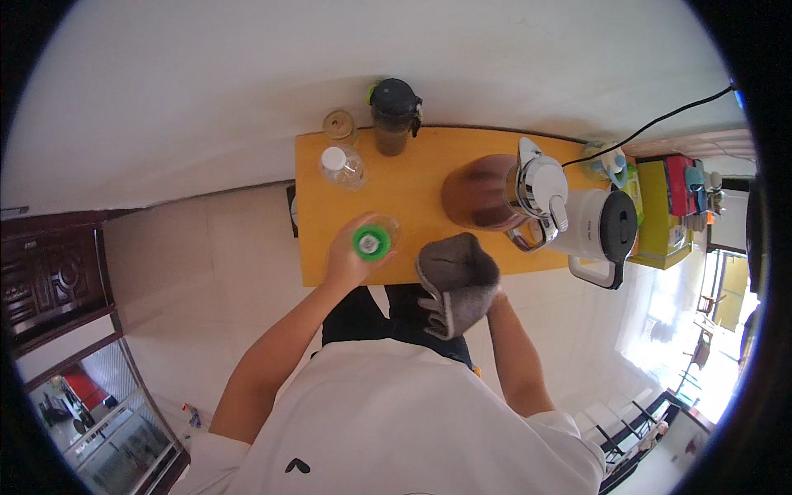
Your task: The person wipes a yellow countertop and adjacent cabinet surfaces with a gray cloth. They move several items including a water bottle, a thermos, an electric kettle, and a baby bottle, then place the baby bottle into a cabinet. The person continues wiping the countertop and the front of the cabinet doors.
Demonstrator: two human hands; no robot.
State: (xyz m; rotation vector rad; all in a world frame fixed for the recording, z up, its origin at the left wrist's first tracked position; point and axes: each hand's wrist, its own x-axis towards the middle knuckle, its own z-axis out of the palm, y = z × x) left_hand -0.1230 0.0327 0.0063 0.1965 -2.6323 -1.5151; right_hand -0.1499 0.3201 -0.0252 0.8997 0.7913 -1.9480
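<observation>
With the left hand [345, 250] gripping the green-capped bottle [374, 240] and the right hand [497, 299] holding the grey cloth [459, 282], wiping would likely go best with steady turning.

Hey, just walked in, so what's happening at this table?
Someone's left hand grips a green-topped bottle, while their right hand, mostly hidden, holds a gray cloth. On the table, a brownish pitcher and white kettle stand to the right; a white-capped bottle and dark tumbler stand toward the wall.
</observation>
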